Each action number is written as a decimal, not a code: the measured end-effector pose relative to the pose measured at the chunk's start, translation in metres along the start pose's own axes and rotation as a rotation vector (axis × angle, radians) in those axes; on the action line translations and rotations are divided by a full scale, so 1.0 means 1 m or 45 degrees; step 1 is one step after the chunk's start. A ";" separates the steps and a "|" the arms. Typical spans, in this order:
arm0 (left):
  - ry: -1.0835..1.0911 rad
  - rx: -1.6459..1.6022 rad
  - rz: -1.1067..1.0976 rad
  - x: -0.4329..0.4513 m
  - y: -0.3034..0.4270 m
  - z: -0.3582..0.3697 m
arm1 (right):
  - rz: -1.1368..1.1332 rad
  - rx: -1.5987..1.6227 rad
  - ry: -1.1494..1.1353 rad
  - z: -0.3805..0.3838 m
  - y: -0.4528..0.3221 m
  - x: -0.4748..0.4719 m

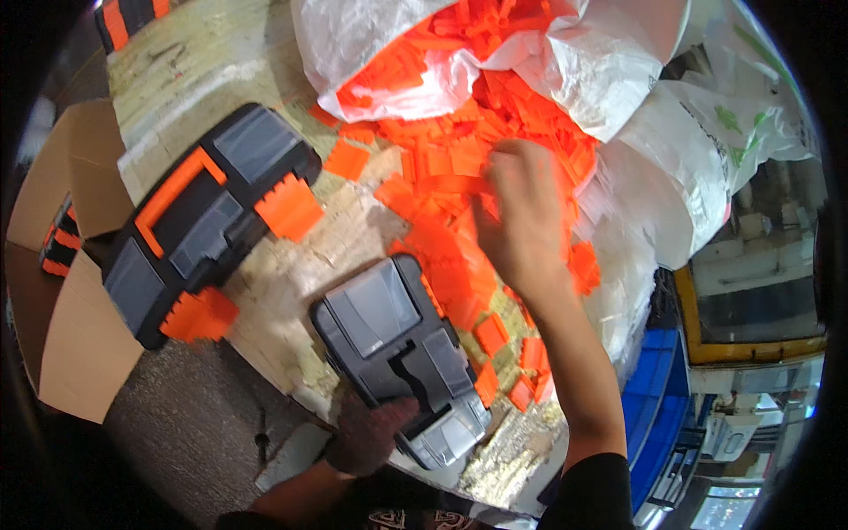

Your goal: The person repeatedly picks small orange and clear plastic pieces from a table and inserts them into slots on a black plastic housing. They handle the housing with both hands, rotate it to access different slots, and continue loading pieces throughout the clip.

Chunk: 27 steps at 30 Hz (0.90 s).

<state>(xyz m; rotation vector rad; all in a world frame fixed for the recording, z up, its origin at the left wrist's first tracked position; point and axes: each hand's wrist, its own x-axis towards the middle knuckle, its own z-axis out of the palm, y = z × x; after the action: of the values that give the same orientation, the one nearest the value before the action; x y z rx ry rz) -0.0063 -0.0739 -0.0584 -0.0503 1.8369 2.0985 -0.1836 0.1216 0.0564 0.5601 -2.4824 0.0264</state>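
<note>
My left hand [368,430], in a dark glove, grips the near edge of a black plastic toolbox lid [371,368] with clear compartment covers. The thumb lies over its recessed middle. Bare and motion-blurred, my right hand [523,218] reaches into a heap of orange plastic pieces [457,258]. A long orange strip [450,184] lies at its fingertips; blur hides whether the fingers hold it. To the left rests another black toolbox [212,225], fitted with an orange handle [175,192] and two orange latches [289,207].
A white plastic sack [596,73] spills orange pieces over the worn worktable [192,73]. Off the table's left side, an open cardboard box [86,331] holds a black-and-orange toolbox [63,242]. Blue bins [656,391] stand at the right. One more toolbox [129,20] sits at the far left corner.
</note>
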 end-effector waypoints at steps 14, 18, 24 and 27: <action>-0.467 0.079 0.147 -0.049 -0.021 0.030 | 1.565 1.389 -0.634 -0.151 -0.097 -0.154; -0.188 -0.805 -0.492 -0.059 -0.019 0.024 | 1.289 1.142 -0.738 -0.114 -0.119 -0.165; -0.084 -0.612 -0.560 -0.056 0.011 -0.001 | 1.419 1.188 -0.819 -0.121 -0.118 -0.159; -0.022 -0.598 -0.531 -0.055 0.015 -0.007 | 1.511 1.139 -0.699 -0.122 -0.121 -0.151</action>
<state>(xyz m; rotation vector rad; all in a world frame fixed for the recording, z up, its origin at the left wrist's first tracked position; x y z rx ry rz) 0.0397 -0.0952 -0.0311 -0.4834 1.1571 2.1514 0.0423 0.0872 0.0609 -0.7763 -2.8332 1.6496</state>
